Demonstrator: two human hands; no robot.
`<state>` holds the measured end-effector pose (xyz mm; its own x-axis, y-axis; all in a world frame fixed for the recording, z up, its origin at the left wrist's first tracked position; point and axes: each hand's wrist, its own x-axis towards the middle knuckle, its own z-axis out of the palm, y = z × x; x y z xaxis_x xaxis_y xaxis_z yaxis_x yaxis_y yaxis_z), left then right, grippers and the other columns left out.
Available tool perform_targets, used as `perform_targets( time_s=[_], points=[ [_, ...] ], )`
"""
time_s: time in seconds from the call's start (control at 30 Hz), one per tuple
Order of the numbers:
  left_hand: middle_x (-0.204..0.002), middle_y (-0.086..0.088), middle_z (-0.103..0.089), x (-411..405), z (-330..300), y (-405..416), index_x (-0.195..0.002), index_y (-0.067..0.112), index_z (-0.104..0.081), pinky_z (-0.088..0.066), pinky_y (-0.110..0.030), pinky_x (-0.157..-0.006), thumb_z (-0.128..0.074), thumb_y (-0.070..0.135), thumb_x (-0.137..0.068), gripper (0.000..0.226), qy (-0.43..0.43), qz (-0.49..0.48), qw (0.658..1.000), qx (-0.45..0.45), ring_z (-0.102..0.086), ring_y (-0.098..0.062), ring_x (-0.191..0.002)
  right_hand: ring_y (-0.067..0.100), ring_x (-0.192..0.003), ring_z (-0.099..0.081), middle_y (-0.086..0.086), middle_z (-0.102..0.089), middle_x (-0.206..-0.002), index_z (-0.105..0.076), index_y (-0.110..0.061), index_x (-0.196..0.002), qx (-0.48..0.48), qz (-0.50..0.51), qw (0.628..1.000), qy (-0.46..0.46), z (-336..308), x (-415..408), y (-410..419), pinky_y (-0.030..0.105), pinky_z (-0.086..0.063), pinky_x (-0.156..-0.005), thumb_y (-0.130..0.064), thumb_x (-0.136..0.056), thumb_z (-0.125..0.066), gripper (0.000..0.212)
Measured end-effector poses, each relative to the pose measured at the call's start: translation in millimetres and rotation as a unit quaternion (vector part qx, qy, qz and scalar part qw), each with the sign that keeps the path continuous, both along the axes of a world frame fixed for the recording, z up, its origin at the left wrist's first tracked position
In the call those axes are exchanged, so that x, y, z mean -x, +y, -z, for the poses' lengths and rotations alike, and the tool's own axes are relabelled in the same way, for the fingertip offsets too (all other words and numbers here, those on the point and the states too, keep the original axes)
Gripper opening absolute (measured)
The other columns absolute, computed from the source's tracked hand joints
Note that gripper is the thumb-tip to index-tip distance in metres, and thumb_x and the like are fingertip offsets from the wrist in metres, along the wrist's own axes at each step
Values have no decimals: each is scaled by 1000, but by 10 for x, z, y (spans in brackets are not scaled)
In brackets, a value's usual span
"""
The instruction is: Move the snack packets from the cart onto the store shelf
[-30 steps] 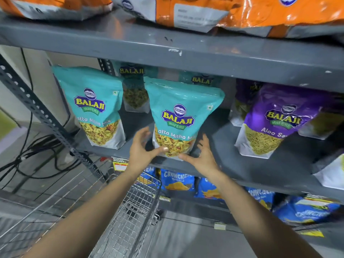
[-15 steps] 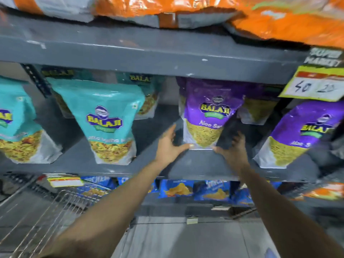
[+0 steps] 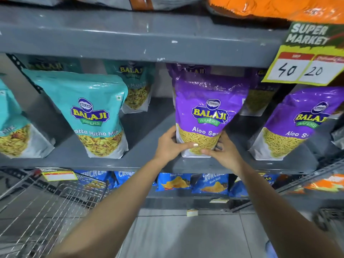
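Observation:
A purple Aloo Sev packet (image 3: pixel 208 108) stands upright on the grey middle shelf (image 3: pixel 145 135). My left hand (image 3: pixel 170 144) grips its lower left corner and my right hand (image 3: pixel 223 151) grips its lower right corner, thumbs across the front. A teal Khatta Mitha Mix packet (image 3: pixel 89 112) stands to the left, and a second purple packet (image 3: pixel 297 123) to the right. More teal and purple packets stand behind them. The wire cart (image 3: pixel 46 205) is at the lower left; no packets show in its visible part.
Orange packets (image 3: pixel 275 8) lie on the top shelf. Blue chip packets (image 3: pixel 208 183) fill the shelf below. A yellow price tag (image 3: pixel 305 69) reading 40 and 20 hangs at the upper right. Grey tiled floor (image 3: pixel 186 235) lies under my arms.
My view and both hands have shifted right from the teal packet to the purple Aloo Sev packet, and both hands have closed on its lower corners.

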<state>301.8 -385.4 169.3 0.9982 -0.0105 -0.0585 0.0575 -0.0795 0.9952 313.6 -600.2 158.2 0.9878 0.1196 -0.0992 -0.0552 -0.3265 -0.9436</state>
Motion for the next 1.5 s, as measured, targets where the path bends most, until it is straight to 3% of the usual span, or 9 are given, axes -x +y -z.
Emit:
perform_targets(
  time_s=[0.37, 0.5, 0.63, 0.73, 0.8, 0.93, 1.03, 1.33, 1.5],
  points=[
    [-116, 5, -74, 153, -85, -36, -118, 28, -63, -58, -44, -95, -93, 33, -57, 69, 6, -7, 1000, -8, -71, -13, -105, 15, -120, -62, 2, -60, -136, -35, -19, -141, -15, -14, 1000, 11, -175, 210, 34, 20, -55, -89, -10, -72, -85, 86],
    [-145, 14, -52, 267, -76, 77, -144, 30, -45, -45, -32, -109, -91, 44, -57, 99, 10, -24, 999, -41, -50, -4, -130, 8, -123, -56, -2, -57, -135, -35, -20, -144, -91, 108, 989, -42, -258, 461, 134, 17, -51, -90, -5, -66, -87, 94],
    [-126, -1, -68, 649, 22, 542, -127, 10, -64, -49, -12, -95, -86, 19, -70, 61, -17, -132, 991, -18, -62, 7, -107, 19, -91, -64, -6, -67, -99, -62, -34, -102, -146, 234, 951, -143, -239, 871, 459, 20, -54, -72, -10, -62, -90, 54],
    [-84, 6, -77, 994, 136, 1136, -95, 13, -75, -60, -34, -86, -77, 6, -80, 16, -63, -242, 968, -31, -69, 7, -76, 26, -81, -65, 9, -66, -92, -65, -35, -84, -128, 164, 969, -137, -145, 990, 1046, 26, -56, -74, -8, -64, -89, 41],
    [-69, 19, -71, 1130, 172, 1567, -81, 30, -71, -57, -31, -75, -76, 7, -80, 23, -85, -315, 944, -48, -64, 4, -67, 24, -86, -64, 5, -65, -97, -64, -33, -89, -112, 89, 984, -103, -81, 923, 1513, 36, -56, -81, -9, -62, -89, 44],
    [-110, 17, -62, 1062, 190, 2248, -112, 23, -55, -50, -23, -85, -86, 21, -72, 51, -74, -333, 937, -79, -61, -5, -95, 9, -122, -48, -10, -49, -130, -44, -21, -139, -34, -58, 997, -24, 16, 533, 2327, 29, -47, -95, -22, -58, -93, 94],
    [-151, 0, -43, 806, 232, 2544, -147, 18, -32, -44, -35, -106, -85, 24, -73, 91, -13, -199, 977, -76, -48, -16, -132, 14, -127, -52, -7, -51, -140, -38, -21, -139, -26, -113, 993, 6, 28, 262, 2688, 42, -47, -107, -29, -50, -94, 106],
    [-105, 28, -64, 697, 366, 2607, -120, 39, -48, -49, -1, -68, -86, 46, -61, 71, -21, -173, 980, -97, -62, 21, -92, -8, -106, -59, -29, -62, -111, -46, -41, -118, 0, -128, 991, 38, 146, 93, 2772, 35, -55, -100, -39, -47, -92, 84],
    [-137, 14, -56, 810, 248, 2582, -145, 26, -35, -51, -25, -99, -87, 43, -64, 97, -8, -177, 982, -68, -56, 1, -122, 12, -126, -55, -24, -55, -118, -37, -33, -131, -29, -121, 991, 48, -63, 266, 2733, 12, -51, -88, -18, -59, -93, 92]
  ],
)
